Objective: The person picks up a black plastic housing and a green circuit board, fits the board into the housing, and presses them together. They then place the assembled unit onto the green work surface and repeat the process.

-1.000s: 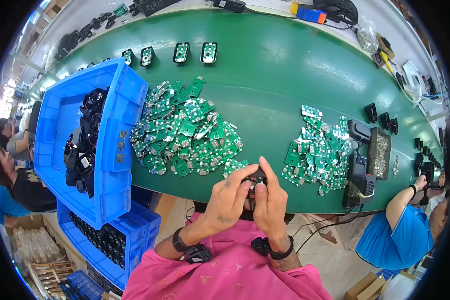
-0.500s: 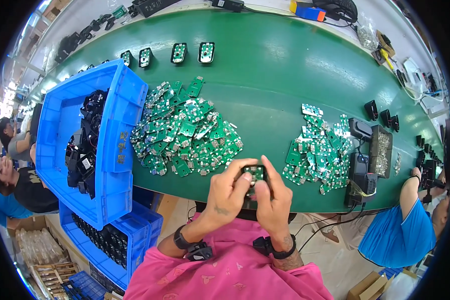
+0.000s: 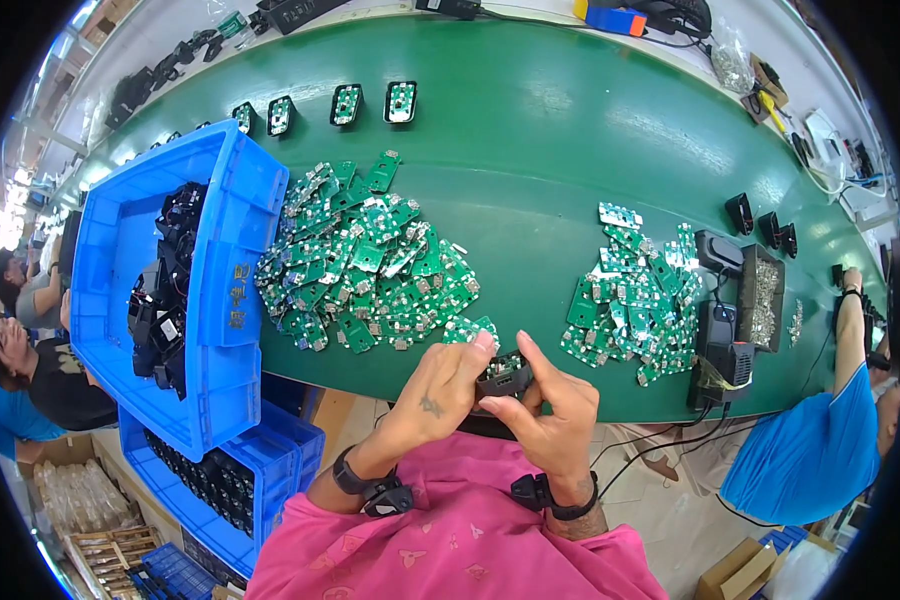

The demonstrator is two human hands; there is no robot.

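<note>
So from the black case, the big board pile (image 3: 370,270) sits at 10 o'clock on the bench (image 3: 540,130), spilling close to the left hand (image 3: 435,395), blue bin (image 3: 238,205) past it, smaller board pile (image 3: 632,310) at 2. Both hands pinch the black case (image 3: 508,382), at the right hand's (image 3: 555,420) 10 o'clock, left's 2–3

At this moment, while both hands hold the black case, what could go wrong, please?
The left hand and right hand hold the black case near the front edge of the green table; if it slips, it might fall.
The heaped loose circuit boards lie close to the left hand, which might knock some.
</note>
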